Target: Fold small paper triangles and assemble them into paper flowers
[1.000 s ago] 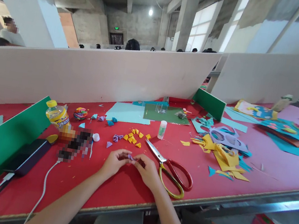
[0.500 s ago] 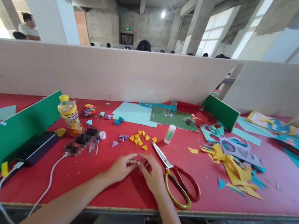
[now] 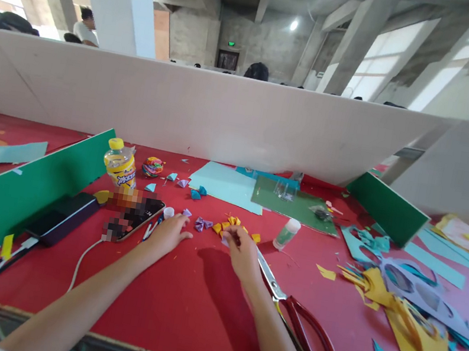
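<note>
My left hand (image 3: 168, 235) is low over the red table, palm down, thumb and fingers apart with nothing between them. Its fingertips are close to a small purple folded paper piece (image 3: 187, 212) and a white cap (image 3: 169, 212). The fingers of my right hand (image 3: 243, 253) are pinched together, and a bit of light purple paper (image 3: 225, 240) shows at their tips. Just beyond that hand lie several yellow folded paper pieces (image 3: 233, 221), partly hidden by it. A purple folded cluster (image 3: 203, 225) rests between the two hands. Scissors (image 3: 276, 290) lie partly under my right forearm.
A glue stick (image 3: 286, 234) stands right of the yellow pieces. On the left are a drink bottle (image 3: 121, 165), a phone (image 3: 142, 217) on a cable and a black power bank (image 3: 65, 218). Paper scraps (image 3: 416, 326) cover the right side. Green boards (image 3: 386, 208) stand upright.
My hands, together before, have moved apart: the left toward the phone and cap, the right forward to the yellow pieces. The view has shifted, so the table's things appear displaced.
</note>
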`<action>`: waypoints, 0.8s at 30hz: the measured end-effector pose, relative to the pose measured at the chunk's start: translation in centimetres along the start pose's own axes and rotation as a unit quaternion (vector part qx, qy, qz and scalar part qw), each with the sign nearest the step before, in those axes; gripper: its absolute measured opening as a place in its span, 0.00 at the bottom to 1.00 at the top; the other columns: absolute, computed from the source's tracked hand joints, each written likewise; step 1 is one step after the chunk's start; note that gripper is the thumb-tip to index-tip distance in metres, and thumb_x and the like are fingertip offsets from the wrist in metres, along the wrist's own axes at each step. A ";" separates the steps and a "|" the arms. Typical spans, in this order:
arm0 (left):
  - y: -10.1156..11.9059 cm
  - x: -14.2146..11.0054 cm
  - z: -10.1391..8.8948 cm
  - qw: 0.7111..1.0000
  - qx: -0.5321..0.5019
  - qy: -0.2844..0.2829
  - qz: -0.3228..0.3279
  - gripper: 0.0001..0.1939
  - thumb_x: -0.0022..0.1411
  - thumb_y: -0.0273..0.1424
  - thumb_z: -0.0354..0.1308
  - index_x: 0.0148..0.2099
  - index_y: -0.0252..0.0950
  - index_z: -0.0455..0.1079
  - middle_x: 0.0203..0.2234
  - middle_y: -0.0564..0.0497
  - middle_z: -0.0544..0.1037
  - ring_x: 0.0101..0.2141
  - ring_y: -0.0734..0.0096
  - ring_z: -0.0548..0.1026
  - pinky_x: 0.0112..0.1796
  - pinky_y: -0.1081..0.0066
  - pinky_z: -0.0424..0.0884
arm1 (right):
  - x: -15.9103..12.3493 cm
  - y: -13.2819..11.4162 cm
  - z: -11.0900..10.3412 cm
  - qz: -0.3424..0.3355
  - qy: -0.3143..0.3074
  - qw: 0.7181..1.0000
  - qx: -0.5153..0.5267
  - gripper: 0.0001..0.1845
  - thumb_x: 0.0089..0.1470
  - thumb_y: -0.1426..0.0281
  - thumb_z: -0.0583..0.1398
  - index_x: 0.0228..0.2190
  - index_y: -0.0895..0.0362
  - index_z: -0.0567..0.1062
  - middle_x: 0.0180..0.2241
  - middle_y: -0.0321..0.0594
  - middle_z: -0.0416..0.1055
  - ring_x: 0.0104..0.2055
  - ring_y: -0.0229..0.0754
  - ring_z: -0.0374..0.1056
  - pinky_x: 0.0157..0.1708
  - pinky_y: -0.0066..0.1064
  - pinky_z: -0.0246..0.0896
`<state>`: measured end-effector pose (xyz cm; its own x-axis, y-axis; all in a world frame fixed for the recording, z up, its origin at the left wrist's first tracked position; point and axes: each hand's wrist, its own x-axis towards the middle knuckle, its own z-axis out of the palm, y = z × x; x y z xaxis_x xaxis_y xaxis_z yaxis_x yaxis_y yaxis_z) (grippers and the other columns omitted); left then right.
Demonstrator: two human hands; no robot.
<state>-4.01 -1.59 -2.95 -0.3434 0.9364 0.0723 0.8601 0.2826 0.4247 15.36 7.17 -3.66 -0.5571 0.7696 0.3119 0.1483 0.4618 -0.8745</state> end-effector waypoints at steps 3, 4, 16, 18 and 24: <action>0.1 0.5 0.1 1.000 0.000 0.013 0.007 0.08 0.55 0.35 0.55 0.37 0.36 0.67 0.33 0.49 0.73 0.35 0.67 0.72 0.35 0.73 0.65 | 1.7 0.6 1.6 -0.011 -0.038 0.999 0.006 0.07 0.52 0.68 0.52 0.30 0.56 0.69 0.27 0.38 0.69 0.28 0.40 0.64 0.29 0.29 0.58; 0.3 0.7 0.1 0.999 0.012 0.038 0.003 0.10 0.56 0.36 0.54 0.38 0.36 0.66 0.34 0.49 0.72 0.36 0.66 0.71 0.36 0.72 0.65 | 1.8 0.7 2.2 -0.012 -0.048 0.999 0.009 0.07 0.52 0.68 0.52 0.30 0.56 0.69 0.27 0.38 0.69 0.28 0.40 0.64 0.29 0.29 0.58; 0.3 3.8 0.6 0.986 0.163 0.027 0.006 0.08 0.62 0.31 0.47 0.38 0.36 0.65 0.37 0.47 0.69 0.36 0.66 0.71 0.40 0.69 0.62 | 0.3 0.9 3.6 -0.012 -0.085 0.996 0.021 0.09 0.54 0.70 0.51 0.32 0.56 0.71 0.29 0.39 0.70 0.29 0.39 0.64 0.30 0.29 0.59; -0.1 3.6 0.9 0.989 0.137 0.040 0.031 0.07 0.60 0.33 0.50 0.36 0.35 0.65 0.36 0.48 0.70 0.37 0.65 0.71 0.41 0.69 0.62 | 0.4 0.9 3.5 -0.009 -0.079 0.997 0.019 0.08 0.53 0.70 0.52 0.31 0.55 0.70 0.29 0.38 0.70 0.29 0.39 0.64 0.30 0.29 0.58; -0.2 3.8 1.6 0.997 0.064 0.045 -0.016 0.21 0.56 0.39 0.53 0.50 0.38 0.58 0.38 0.50 0.71 0.39 0.65 0.71 0.33 0.72 0.64 | 0.5 0.8 2.9 0.006 -0.066 0.998 0.010 0.08 0.53 0.68 0.52 0.31 0.55 0.70 0.29 0.38 0.70 0.30 0.40 0.64 0.30 0.29 0.58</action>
<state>-4.91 2.25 -4.20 -0.3990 0.9055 0.1446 0.8872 0.3414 0.3105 12.85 6.63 -5.34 -0.6580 0.7097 0.2519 0.1396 0.4437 -0.8852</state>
